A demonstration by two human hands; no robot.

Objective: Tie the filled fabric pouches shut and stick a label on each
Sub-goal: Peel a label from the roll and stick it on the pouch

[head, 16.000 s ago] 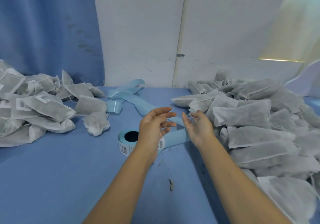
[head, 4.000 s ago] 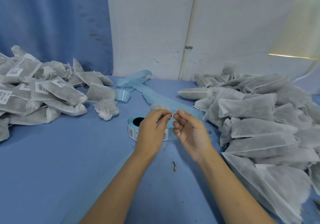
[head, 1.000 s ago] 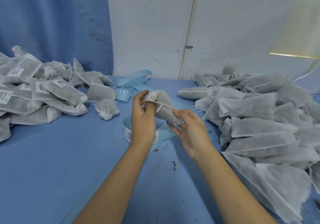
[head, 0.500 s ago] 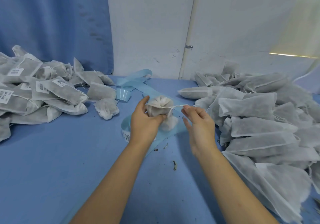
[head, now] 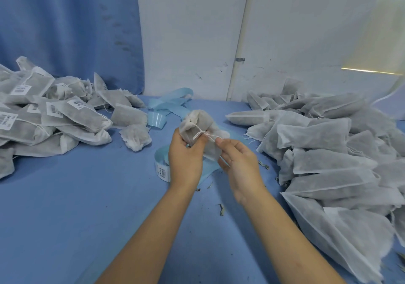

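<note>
Both hands sit close together above the middle of the table [head: 76,207], each clamped on something. I see the left hand [head: 186,155] wrapped round the body of a filled pouch [head: 197,123], fingers curled just under its gathered neck, holding it up off the table. The right hand [head: 237,163] pinches the free end of the white drawstring [head: 203,135] between thumb and forefinger. The cord runs taut from that pinch to a crossing at the neck. My read is that the knot is being drawn tight and the label is not yet on.

The risks I'd watch start with the cord. It is thin and the pinch is small, so it could slip out before the knot seats, leaving the neck loose enough to shed filling. Dry bits [head: 221,209] lie on the table near the wrists. Pulling too hard could instead snap the cord or tear the thin fabric. The label roll [head: 161,167] is partly hidden behind the left hand, so a blind reach may knock it. The labelled pile [head: 72,117] lies to the left and the unlabelled pile [head: 328,152] to the right. A tied pouch dropped on the wrong side would miss its label.
</note>
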